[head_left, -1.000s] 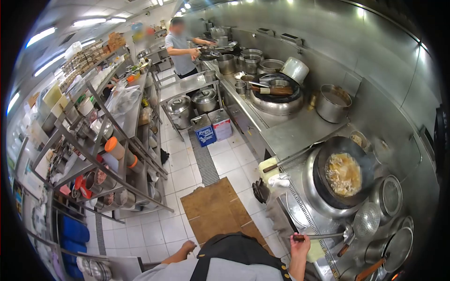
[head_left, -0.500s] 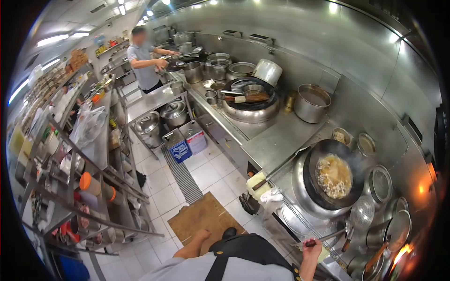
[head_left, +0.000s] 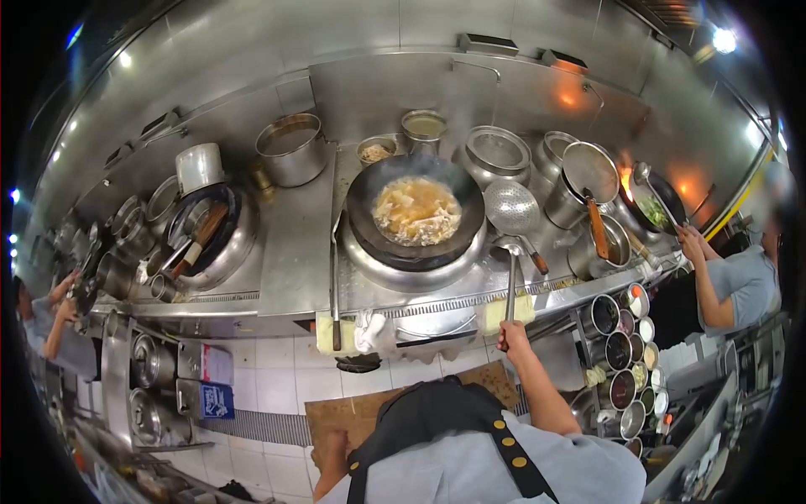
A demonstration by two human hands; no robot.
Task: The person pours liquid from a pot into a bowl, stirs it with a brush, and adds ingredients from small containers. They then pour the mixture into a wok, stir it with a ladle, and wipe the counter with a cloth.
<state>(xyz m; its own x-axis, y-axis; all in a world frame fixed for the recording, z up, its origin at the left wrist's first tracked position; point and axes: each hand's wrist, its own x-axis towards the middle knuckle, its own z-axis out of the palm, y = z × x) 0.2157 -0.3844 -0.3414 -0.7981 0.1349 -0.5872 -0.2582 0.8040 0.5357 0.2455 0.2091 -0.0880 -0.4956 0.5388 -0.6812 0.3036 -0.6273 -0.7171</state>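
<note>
My right hand (head_left: 513, 338) is closed around the handle of a ladle (head_left: 511, 281). The ladle's bowl rests on the steel range, just right of a black wok (head_left: 363, 220). Inside the wok, pale pieces of food (head_left: 417, 212) sit in a brownish, steaming liquid. Beside the ladle lies a perforated skimmer (head_left: 510, 207) with a wooden handle. A long-handled tool (head_left: 335, 281) lies along the wok's left side, its working end hidden. Down by my body, my left hand (head_left: 333, 447) hangs with fingers curled and nothing visible in it.
On the right, a co-worker (head_left: 729, 281) tends a second wok (head_left: 659, 206) near a flame. Another person (head_left: 59, 323) stands far left. A large pot (head_left: 291, 151), a colander (head_left: 499, 151) and several condiment containers (head_left: 620, 350) surround the range. Yellow cloths (head_left: 509, 313) lie at the front edge.
My view has swung right from the kitchen's left side to face the wok squarely. My right hand still grips the ladle; my left hand stays low.
</note>
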